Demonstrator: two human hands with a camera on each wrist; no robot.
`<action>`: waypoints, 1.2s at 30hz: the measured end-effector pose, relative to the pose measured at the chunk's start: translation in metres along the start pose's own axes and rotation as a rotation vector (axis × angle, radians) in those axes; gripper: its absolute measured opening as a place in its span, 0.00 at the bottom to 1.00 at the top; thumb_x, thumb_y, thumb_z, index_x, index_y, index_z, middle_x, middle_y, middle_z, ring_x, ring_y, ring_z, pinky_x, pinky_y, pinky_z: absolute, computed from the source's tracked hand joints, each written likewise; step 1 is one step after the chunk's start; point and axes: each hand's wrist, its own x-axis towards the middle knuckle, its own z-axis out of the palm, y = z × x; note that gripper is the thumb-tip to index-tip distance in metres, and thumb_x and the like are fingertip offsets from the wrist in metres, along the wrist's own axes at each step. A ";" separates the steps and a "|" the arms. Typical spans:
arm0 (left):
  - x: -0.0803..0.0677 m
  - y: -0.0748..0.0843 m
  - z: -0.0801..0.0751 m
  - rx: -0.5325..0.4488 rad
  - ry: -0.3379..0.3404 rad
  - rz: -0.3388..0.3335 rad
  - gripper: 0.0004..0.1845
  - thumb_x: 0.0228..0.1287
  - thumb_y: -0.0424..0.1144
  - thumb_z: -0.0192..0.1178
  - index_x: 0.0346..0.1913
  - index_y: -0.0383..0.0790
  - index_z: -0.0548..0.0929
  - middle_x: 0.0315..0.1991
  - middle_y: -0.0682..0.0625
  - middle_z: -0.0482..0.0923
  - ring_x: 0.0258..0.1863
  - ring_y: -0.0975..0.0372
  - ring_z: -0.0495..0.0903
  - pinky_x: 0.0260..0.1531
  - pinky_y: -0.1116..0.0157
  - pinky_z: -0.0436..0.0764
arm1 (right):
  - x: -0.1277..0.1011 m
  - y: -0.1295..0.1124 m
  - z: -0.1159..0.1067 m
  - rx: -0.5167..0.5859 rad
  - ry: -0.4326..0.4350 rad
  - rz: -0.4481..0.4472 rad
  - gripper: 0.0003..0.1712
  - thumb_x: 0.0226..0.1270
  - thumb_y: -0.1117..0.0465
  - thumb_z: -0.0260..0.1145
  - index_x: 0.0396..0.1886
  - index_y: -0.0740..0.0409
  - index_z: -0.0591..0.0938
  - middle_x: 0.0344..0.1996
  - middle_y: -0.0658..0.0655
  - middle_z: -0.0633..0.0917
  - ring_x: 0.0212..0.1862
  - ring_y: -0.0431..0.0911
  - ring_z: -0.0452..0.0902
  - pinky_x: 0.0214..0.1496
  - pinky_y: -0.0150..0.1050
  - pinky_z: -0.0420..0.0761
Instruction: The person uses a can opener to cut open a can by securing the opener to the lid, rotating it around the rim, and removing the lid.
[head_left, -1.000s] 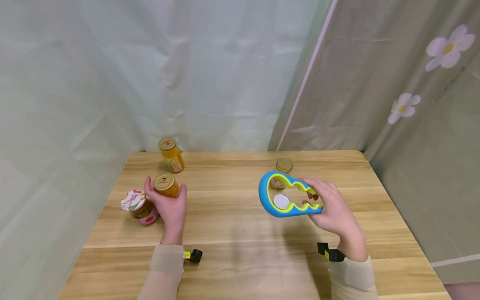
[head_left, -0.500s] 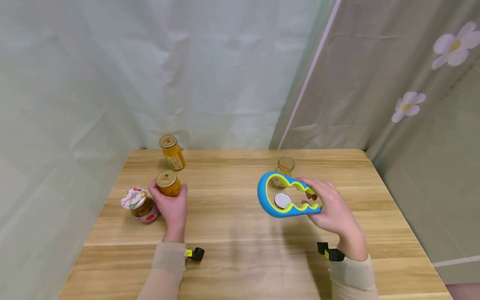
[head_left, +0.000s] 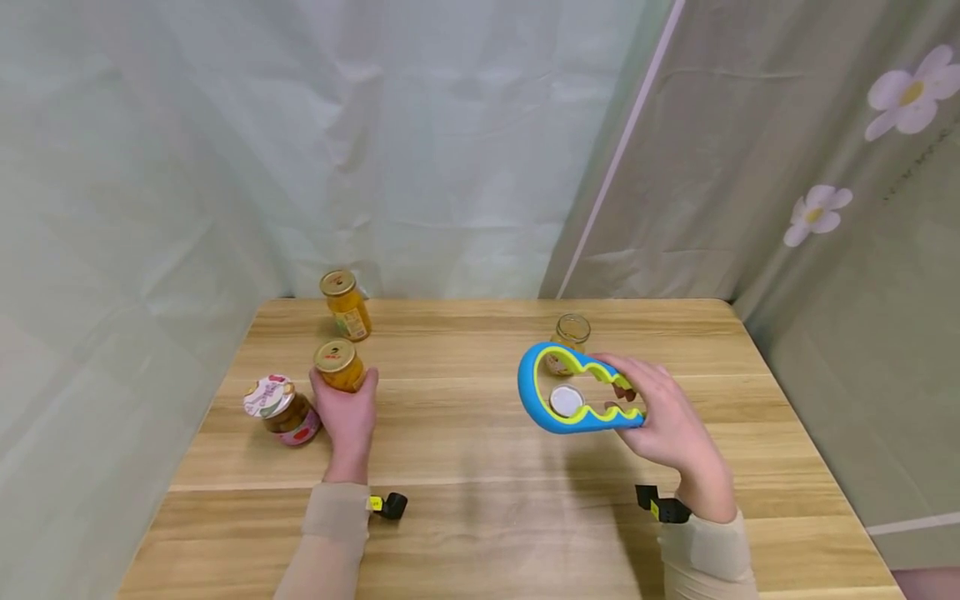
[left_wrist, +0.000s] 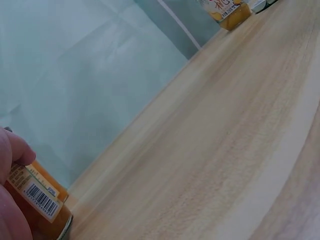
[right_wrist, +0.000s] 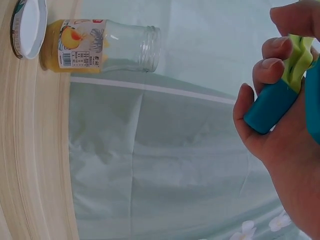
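Note:
My left hand [head_left: 347,417] grips a gold-lidded jar of orange fruit [head_left: 339,367], its thumb on the jar's right side. The left wrist view shows the jar's barcode label [left_wrist: 41,201] beside the fingers. To the left of this hand is a wider jar [head_left: 288,417] with a patterned white lid. My right hand [head_left: 663,412] holds a blue and green jar opener [head_left: 534,396] by its handles, above the table. Through the opener's loop I see a loose lid [head_left: 566,401], white side up. An uncovered jar [right_wrist: 80,46], partly filled with yellow contents, stands just behind the lid.
Another gold-lidded jar [head_left: 348,312] stands near the back left of the wooden table [head_left: 465,483]. Pale curtains [head_left: 450,150] hang right behind the table's back edge and along both sides.
My left hand's fingers have drawn in from a spread pose and closed around the jar. The right hand and jar opener stay nearly still. The head view has shifted slightly.

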 end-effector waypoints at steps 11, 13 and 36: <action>-0.002 0.001 0.000 -0.007 -0.002 0.005 0.40 0.65 0.34 0.74 0.75 0.37 0.64 0.65 0.40 0.76 0.67 0.51 0.74 0.74 0.51 0.67 | 0.000 -0.001 0.000 -0.011 -0.002 0.003 0.48 0.45 0.74 0.72 0.72 0.47 0.79 0.36 0.40 0.80 0.38 0.38 0.72 0.46 0.47 0.70; -0.002 0.001 0.000 -0.003 -0.004 0.009 0.41 0.64 0.34 0.74 0.75 0.37 0.64 0.65 0.39 0.76 0.66 0.50 0.75 0.72 0.50 0.68 | 0.000 0.000 0.000 -0.018 0.001 0.006 0.49 0.45 0.74 0.71 0.73 0.47 0.79 0.36 0.40 0.79 0.37 0.38 0.72 0.46 0.46 0.70; -0.083 0.068 0.043 -0.098 -0.453 0.198 0.46 0.58 0.23 0.76 0.70 0.41 0.55 0.61 0.35 0.76 0.57 0.45 0.79 0.64 0.51 0.74 | 0.035 -0.033 0.023 0.054 -0.016 -0.026 0.61 0.50 0.70 0.79 0.85 0.50 0.64 0.44 0.49 0.85 0.44 0.47 0.79 0.53 0.51 0.75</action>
